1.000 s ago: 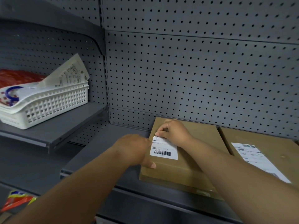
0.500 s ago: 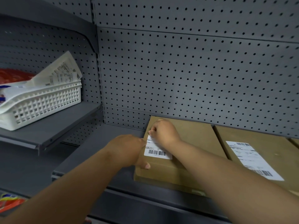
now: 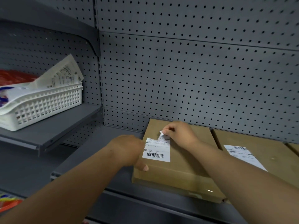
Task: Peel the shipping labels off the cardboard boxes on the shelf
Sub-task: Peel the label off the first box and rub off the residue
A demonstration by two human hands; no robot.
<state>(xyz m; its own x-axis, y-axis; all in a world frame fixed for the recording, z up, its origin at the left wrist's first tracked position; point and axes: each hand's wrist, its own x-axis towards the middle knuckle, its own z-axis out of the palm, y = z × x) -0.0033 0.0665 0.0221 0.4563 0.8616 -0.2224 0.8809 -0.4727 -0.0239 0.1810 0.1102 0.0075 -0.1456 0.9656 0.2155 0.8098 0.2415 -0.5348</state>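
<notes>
A flat cardboard box [image 3: 181,173] lies on the grey shelf [image 3: 100,152]. A white shipping label [image 3: 156,151] with a barcode is stuck on its top. My right hand [image 3: 179,135] pinches the label's torn upper edge, and a small strip is lifted off the box. My left hand [image 3: 129,151] grips the box's left edge, thumb on top. A second cardboard box [image 3: 265,152] lies to the right with its own white label [image 3: 242,155] flat on it.
A white plastic basket [image 3: 45,105] holding papers and packets stands on a higher shelf at the left. Grey pegboard [image 3: 194,78] forms the back wall. Red and yellow packaging [image 3: 8,202] shows at the lower left.
My right hand has lifted from the label's top corner, tearing a small strip of the label up. The left hand stays on the box's edge. The view shifted slightly.
</notes>
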